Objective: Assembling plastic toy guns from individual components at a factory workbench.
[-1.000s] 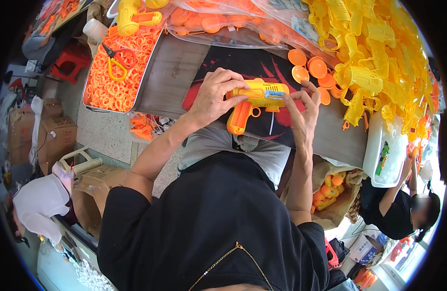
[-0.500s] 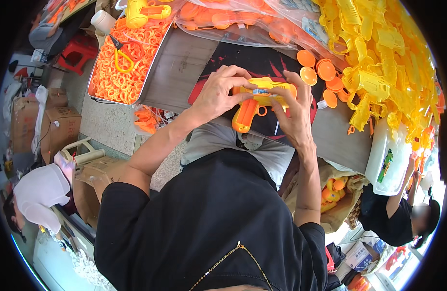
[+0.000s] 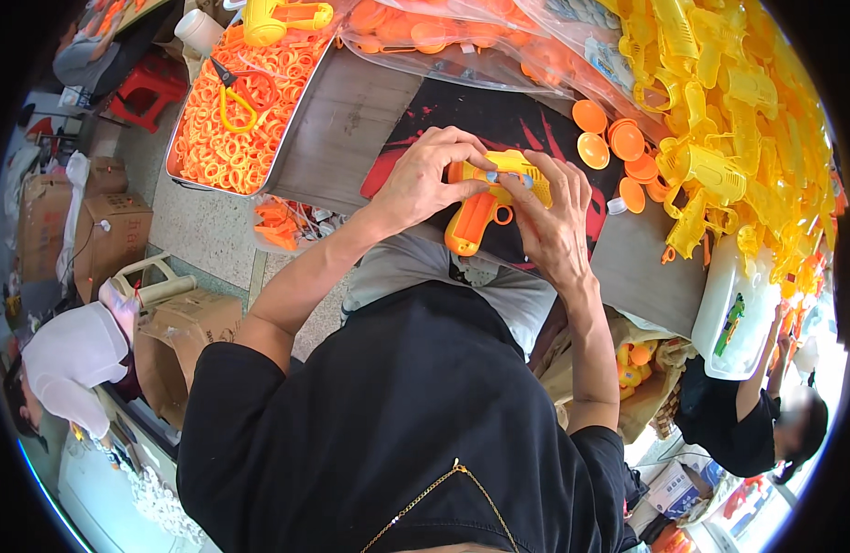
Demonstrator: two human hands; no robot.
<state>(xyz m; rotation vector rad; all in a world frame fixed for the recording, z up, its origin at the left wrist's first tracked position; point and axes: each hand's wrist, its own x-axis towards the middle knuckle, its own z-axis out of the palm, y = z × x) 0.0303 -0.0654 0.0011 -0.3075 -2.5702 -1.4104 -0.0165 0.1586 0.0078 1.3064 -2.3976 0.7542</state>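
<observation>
free tabletop (image 3: 356, 115) leftward, obstructive orange discs (image 3: 628, 142) rightward

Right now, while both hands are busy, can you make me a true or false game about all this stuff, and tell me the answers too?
1. The left hand touches the toy gun. True.
2. The right hand is holding the cutters. False: the right hand is on the toy gun, and the cutters lie on orange rings.
3. The toy gun's grip is orange. True.
4. The heaped toy gun shells at the upper right are blue. False: the shells are yellow.
5. The mat is black with red marks. True.
</observation>
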